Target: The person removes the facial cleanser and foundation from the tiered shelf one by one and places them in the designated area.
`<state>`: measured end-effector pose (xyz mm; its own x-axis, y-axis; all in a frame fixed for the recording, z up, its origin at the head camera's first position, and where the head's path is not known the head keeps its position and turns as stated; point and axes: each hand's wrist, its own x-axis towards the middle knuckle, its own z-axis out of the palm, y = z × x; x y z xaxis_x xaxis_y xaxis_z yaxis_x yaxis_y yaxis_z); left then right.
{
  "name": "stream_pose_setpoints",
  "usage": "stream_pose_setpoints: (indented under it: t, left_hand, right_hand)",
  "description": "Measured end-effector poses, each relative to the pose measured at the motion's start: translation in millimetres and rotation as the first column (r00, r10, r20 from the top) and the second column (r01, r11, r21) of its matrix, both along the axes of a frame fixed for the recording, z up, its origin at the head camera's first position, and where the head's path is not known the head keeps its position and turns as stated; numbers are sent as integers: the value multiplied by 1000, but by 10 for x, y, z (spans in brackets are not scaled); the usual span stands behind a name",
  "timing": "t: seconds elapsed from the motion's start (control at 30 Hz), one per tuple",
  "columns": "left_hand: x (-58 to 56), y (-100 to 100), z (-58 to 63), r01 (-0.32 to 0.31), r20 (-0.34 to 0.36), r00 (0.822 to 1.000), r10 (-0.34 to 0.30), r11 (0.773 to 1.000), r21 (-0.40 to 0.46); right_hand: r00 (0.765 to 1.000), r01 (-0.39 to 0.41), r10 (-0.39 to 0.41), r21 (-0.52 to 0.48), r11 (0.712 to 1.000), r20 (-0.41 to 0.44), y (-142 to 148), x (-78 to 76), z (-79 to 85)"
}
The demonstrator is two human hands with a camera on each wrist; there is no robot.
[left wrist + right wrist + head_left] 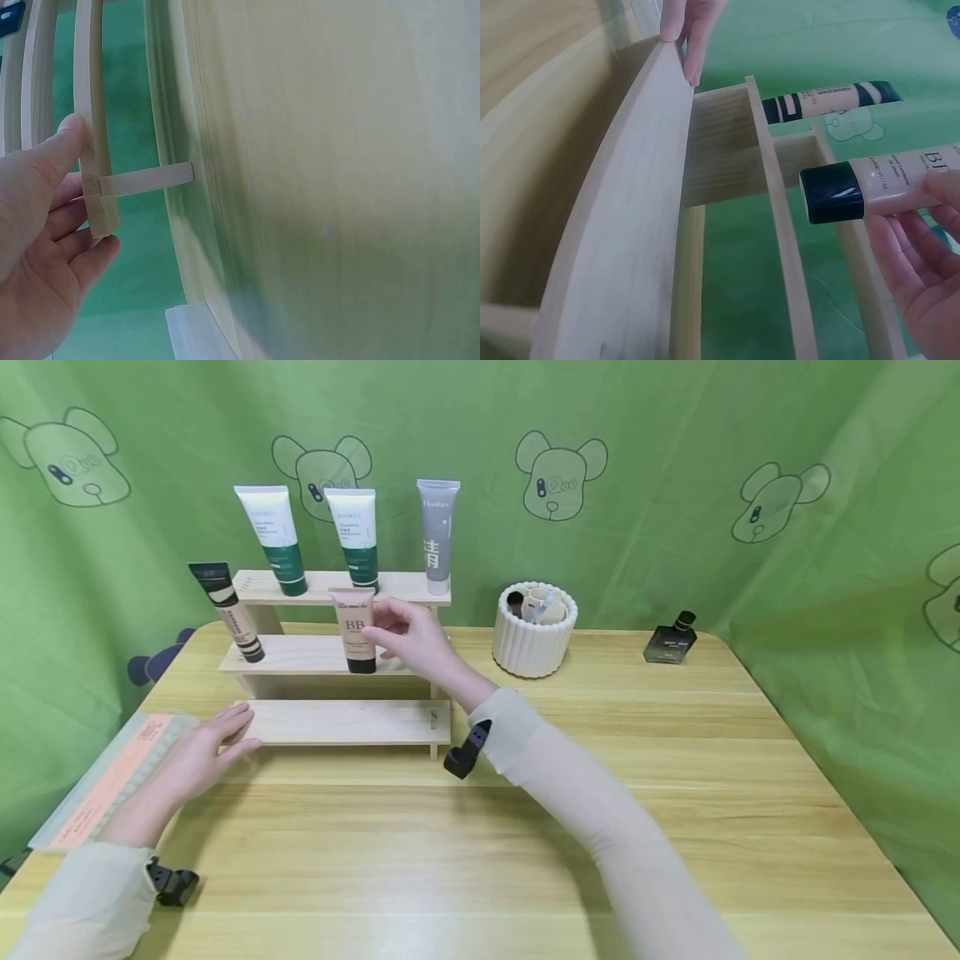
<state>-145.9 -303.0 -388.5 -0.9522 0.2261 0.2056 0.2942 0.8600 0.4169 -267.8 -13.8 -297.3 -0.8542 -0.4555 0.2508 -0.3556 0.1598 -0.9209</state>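
My right hand (411,639) pinches a pink BB cream tube (356,625) upright at the middle tier of a wooden three-tier shelf (345,723). In the right wrist view the tube's black cap (831,193) points toward the boards; whether it touches the tier I cannot tell. With thumb and fingers on either side of the board, my left hand (45,232) grips the left end of the lowest tier. A black-and-pink tube (234,618) stands at the middle tier's left end. Two white-and-green tubes (276,537) and a grey tube (438,535) stand on the top tier.
Right of the shelf is a white ribbed holder (531,639) with brushes inside. A dark perfume bottle (670,640) stands farther right on the wooden table (525,860). By my left forearm lies a flat, clear-and-pink package (112,785). A green curtain (480,410) hangs behind.
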Motion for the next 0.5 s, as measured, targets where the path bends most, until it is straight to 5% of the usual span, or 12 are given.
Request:
stream_pose_setpoints:
  t: [0.5]
  left_hand:
    - [16,8,5,0,0,1000,0,1000,7]
  right_hand:
    - [997,81,-81,35,996,-2,957,275,-66]
